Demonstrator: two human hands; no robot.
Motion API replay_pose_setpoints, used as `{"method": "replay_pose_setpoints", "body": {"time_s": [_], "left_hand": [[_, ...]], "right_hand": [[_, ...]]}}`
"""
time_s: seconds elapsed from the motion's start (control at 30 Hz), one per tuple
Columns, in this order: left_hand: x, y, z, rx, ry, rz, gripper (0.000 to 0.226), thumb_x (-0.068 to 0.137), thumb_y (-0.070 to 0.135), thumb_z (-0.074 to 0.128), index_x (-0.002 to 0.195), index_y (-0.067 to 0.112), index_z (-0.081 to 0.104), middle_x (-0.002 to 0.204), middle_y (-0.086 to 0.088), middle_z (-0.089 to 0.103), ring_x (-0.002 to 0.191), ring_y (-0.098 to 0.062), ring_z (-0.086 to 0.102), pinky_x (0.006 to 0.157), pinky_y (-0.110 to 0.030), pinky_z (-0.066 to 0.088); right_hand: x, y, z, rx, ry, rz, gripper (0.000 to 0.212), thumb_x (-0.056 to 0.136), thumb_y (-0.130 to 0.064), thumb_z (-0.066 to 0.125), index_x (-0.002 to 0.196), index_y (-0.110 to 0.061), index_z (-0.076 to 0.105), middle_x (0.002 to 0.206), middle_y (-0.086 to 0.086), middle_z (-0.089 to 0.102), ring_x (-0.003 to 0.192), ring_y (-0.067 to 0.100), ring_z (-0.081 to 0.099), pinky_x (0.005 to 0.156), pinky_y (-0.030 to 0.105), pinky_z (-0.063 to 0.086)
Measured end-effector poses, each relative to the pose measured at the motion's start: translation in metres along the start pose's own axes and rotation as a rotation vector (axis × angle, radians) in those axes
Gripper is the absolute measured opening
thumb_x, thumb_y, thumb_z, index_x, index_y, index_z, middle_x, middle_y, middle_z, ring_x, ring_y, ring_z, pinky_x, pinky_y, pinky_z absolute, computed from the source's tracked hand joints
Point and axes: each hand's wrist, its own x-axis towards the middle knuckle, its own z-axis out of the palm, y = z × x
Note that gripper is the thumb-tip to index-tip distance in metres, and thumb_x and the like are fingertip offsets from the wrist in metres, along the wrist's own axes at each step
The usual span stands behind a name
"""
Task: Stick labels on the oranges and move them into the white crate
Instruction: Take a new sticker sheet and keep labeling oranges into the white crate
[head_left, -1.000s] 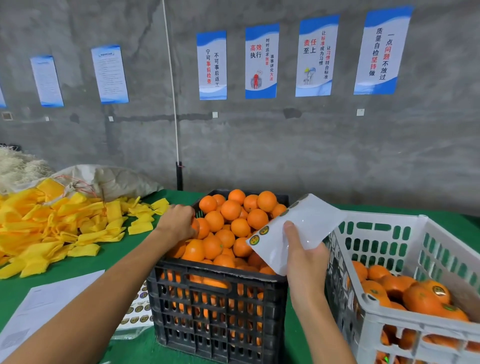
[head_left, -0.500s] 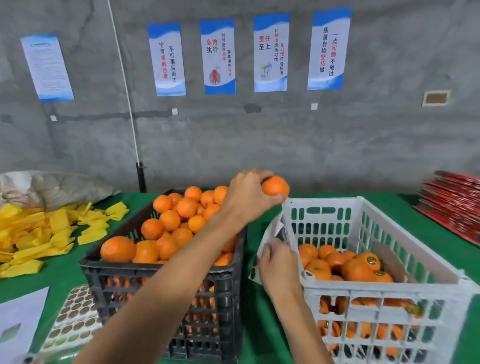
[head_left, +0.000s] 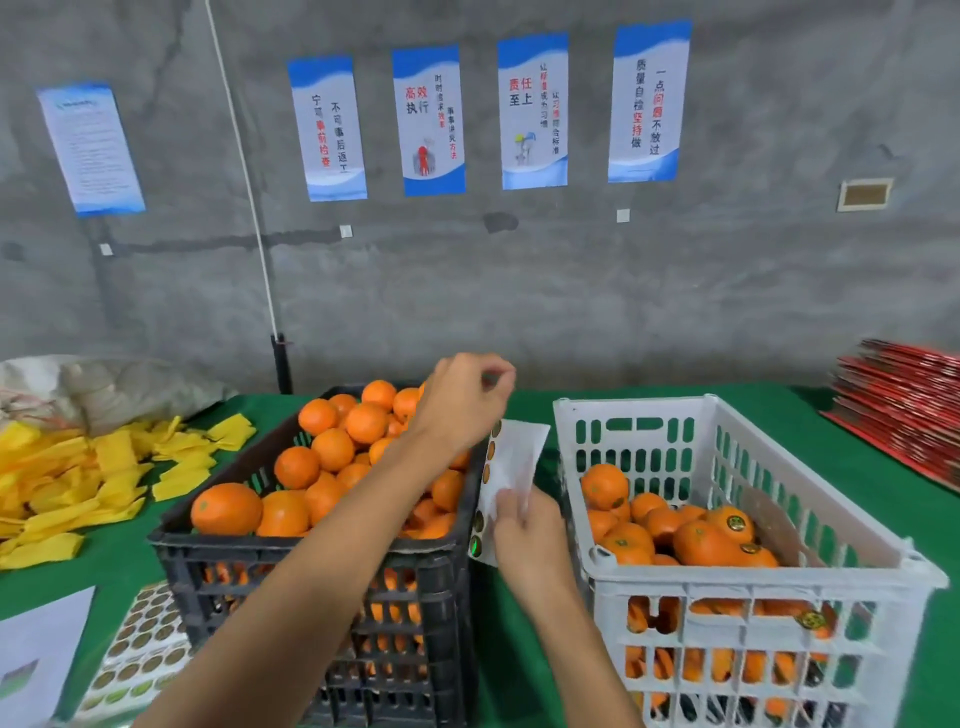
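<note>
A green-covered table (head_left: 519, 649) against the grey wall, loaded from end to end.

A black crate (head_left: 322, 587) heaped with oranges stands near the middle, with a white crate (head_left: 737, 597) just to its right, partly filled. At the left lie a spread of yellow pieces (head_left: 78, 483) and a grey sack (head_left: 130, 389) behind them. Sticker sheets (head_left: 140, 649) and a white paper (head_left: 36, 649) rest at the front left corner. Red stacked sheets (head_left: 904, 405) sit far right.
</note>
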Motion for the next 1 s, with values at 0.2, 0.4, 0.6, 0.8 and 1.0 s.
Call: {"method": "replay_pose_setpoints", "body": {"time_s": [0.2,0.4,0.6,0.8,1.0], "left_hand": [[-0.051,-0.04,-0.05,-0.544,0.032,-0.113,0.028,0.1,0.01,0.064,0.126,0.013,0.07,0.116,-0.005,0.074,0.096,-0.017,0.074,0.089,-0.038,0.06],[-0.089,-0.052,-0.075,-0.646,0.154,-0.107,0.037,0.094,0.007,0.071,0.13,0.016,0.068,0.116,0.001,0.075,0.101,-0.011,0.073,0.085,-0.021,0.056],[-0.101,-0.057,-0.082,-0.594,0.233,-0.159,0.024,0.087,0.01,0.079,0.111,0.009,0.078,0.097,0.001,0.08,0.092,-0.005,0.074,0.08,-0.015,0.053],[-0.106,-0.064,-0.084,-0.644,0.247,-0.146,0.013,0.095,0.013,0.072,0.103,0.011,0.081,0.095,0.006,0.08,0.09,-0.007,0.075,0.074,-0.015,0.055],[-0.103,-0.069,-0.082,-0.587,0.262,-0.162,0.011,0.095,0.017,0.072,0.092,0.016,0.081,0.082,0.006,0.079,0.079,-0.006,0.074,0.068,-0.016,0.055]], "right_hand": [[0.0,-0.043,0.015,0.362,0.048,-0.094,0.027,0.101,-0.026,0.06,0.084,-0.007,0.069,0.076,0.01,0.07,0.06,0.006,0.062,0.053,0.019,0.047],[-0.012,-0.075,0.036,0.557,-0.039,-0.084,0.013,0.1,-0.024,0.066,0.097,-0.016,0.076,0.086,-0.002,0.079,0.075,0.01,0.074,0.059,0.023,0.056],[-0.017,-0.078,0.053,0.632,-0.069,-0.039,0.018,0.099,-0.023,0.066,0.093,-0.032,0.08,0.091,0.0,0.08,0.082,0.014,0.075,0.067,0.027,0.058],[-0.011,-0.073,0.06,0.652,-0.063,-0.005,0.02,0.098,-0.02,0.068,0.085,-0.029,0.08,0.089,0.007,0.079,0.087,0.029,0.076,0.077,0.047,0.061],[-0.009,-0.065,0.059,0.665,-0.091,-0.044,0.019,0.1,-0.02,0.065,0.086,-0.022,0.079,0.085,0.002,0.079,0.073,0.016,0.076,0.057,0.025,0.057]]}}
